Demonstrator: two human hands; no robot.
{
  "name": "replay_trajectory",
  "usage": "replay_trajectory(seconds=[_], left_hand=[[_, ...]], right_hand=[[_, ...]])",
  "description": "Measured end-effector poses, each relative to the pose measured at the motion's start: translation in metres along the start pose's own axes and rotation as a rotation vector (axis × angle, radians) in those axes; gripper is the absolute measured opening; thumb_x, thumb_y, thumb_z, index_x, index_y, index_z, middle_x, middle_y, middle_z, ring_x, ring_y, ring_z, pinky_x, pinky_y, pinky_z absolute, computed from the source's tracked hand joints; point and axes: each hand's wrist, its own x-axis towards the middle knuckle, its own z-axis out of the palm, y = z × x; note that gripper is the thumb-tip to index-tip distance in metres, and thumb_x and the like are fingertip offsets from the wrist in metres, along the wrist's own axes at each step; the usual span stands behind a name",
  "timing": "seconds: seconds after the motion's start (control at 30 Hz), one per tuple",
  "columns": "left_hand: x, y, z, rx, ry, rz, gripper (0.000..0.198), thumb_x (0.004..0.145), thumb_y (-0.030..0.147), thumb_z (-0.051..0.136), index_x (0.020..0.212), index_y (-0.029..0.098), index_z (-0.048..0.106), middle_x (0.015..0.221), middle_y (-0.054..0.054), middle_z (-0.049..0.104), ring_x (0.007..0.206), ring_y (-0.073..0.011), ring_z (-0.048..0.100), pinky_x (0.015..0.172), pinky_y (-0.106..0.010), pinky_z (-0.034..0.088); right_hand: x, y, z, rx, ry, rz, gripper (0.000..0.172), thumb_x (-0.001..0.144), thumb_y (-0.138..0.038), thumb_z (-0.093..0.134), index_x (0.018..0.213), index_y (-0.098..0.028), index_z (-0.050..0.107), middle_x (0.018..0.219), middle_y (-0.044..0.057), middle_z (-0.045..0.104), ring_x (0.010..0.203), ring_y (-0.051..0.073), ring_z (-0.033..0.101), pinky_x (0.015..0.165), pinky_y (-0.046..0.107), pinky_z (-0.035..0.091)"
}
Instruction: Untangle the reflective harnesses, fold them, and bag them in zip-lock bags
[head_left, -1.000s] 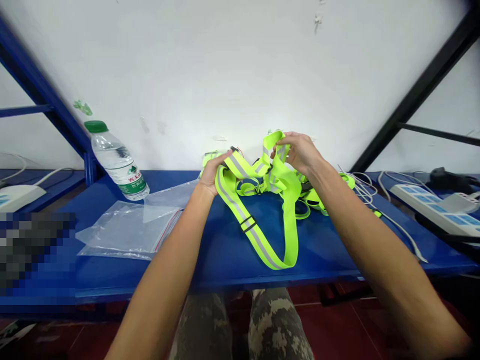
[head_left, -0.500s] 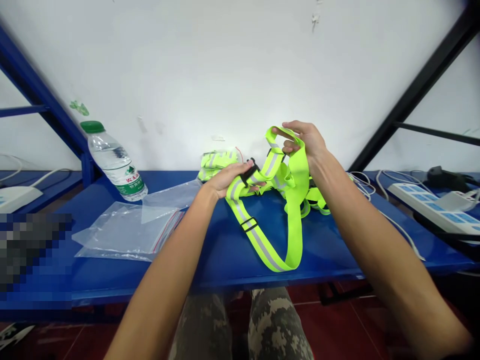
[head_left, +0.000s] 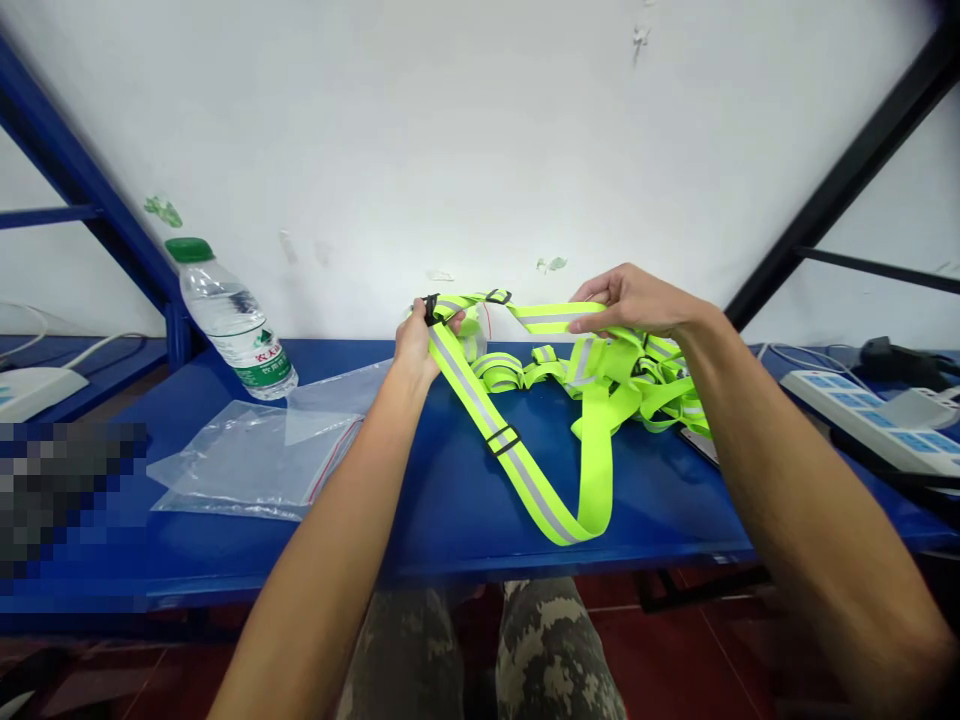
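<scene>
A neon-yellow reflective safety harness with grey reflective stripes lies in a tangled heap on the blue table, one long loop hanging toward me. My left hand pinches a black plastic buckle at the end of one strap. My right hand grips a wide strap section and lifts it above the heap. A black slider sits on the long loop, below and between my hands.
A clear zip bag lies left of my left arm, and a green-capped water bottle lies tilted behind it. White cables and a power strip sit at right. Dark shelf uprights stand at both sides, with a white wall behind.
My hands have moved apart, the left going left with the buckle and the right going right. The strap between them is now stretched wider and lower, and the heap has spread rightward.
</scene>
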Motion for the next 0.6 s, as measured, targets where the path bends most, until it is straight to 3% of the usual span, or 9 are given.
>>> replay_trajectory(seconds=[0.1, 0.2, 0.27, 0.33, 0.47, 0.6], left_hand=[[-0.003, -0.002, 0.002, 0.021, 0.002, 0.029, 0.03, 0.1, 0.035, 0.045, 0.112, 0.011, 0.058, 0.074, -0.009, 0.072, 0.057, -0.0186, 0.071, 0.053, -0.024, 0.058], [-0.008, -0.006, 0.007, 0.001, -0.001, 0.003, 0.031, 0.1, 0.035, 0.045, 0.112, 0.01, 0.059, 0.074, -0.01, 0.072, 0.058, -0.0186, 0.072, 0.057, -0.025, 0.06], [-0.012, -0.008, 0.011, -0.025, -0.02, -0.031, 0.032, 0.1, 0.036, 0.046, 0.113, 0.01, 0.059, 0.076, -0.01, 0.072, 0.061, -0.0183, 0.072, 0.06, -0.025, 0.061], [-0.016, -0.008, 0.016, -0.045, -0.041, -0.053, 0.032, 0.1, 0.036, 0.046, 0.113, 0.01, 0.06, 0.077, -0.01, 0.072, 0.062, -0.0177, 0.073, 0.062, -0.025, 0.061], [-0.022, 0.001, 0.019, -0.114, -0.066, -0.048, 0.031, 0.101, 0.036, 0.044, 0.113, 0.012, 0.06, 0.077, -0.007, 0.072, 0.063, -0.0163, 0.072, 0.068, -0.025, 0.062], [-0.028, 0.01, 0.02, -0.111, -0.111, -0.009, 0.033, 0.1, 0.038, 0.046, 0.115, 0.012, 0.06, 0.079, -0.007, 0.072, 0.065, -0.015, 0.072, 0.069, -0.022, 0.061]], right_hand=[[0.003, -0.002, 0.016, -0.375, 0.136, -0.126, 0.01, 0.07, -0.019, 0.072, 0.075, -0.016, 0.063, 0.069, 0.003, 0.064, 0.059, 0.013, 0.052, 0.054, 0.027, 0.034], [0.004, -0.006, 0.044, -0.74, 0.288, -0.223, 0.013, 0.071, -0.006, 0.058, 0.079, -0.016, 0.062, 0.078, 0.005, 0.066, 0.071, 0.017, 0.057, 0.059, 0.027, 0.033], [0.002, -0.008, 0.068, -1.0, 0.295, -0.202, 0.019, 0.076, -0.004, 0.049, 0.084, -0.015, 0.063, 0.081, 0.009, 0.068, 0.076, 0.02, 0.059, 0.059, 0.029, 0.029], [-0.002, -0.007, 0.093, -1.156, 0.222, -0.208, 0.026, 0.085, -0.005, 0.041, 0.095, -0.013, 0.064, 0.088, 0.015, 0.069, 0.082, 0.024, 0.061, 0.059, 0.03, 0.029], [-0.011, -0.001, 0.132, -1.135, -0.092, -0.206, 0.031, 0.089, -0.009, 0.041, 0.112, -0.013, 0.061, 0.096, 0.017, 0.07, 0.087, 0.027, 0.065, 0.064, 0.031, 0.04], [-0.015, 0.008, 0.132, -0.637, -0.343, -0.168, 0.052, 0.087, -0.021, 0.056, 0.137, -0.015, 0.048, 0.115, 0.017, 0.068, 0.098, 0.027, 0.067, 0.078, 0.037, 0.051]])
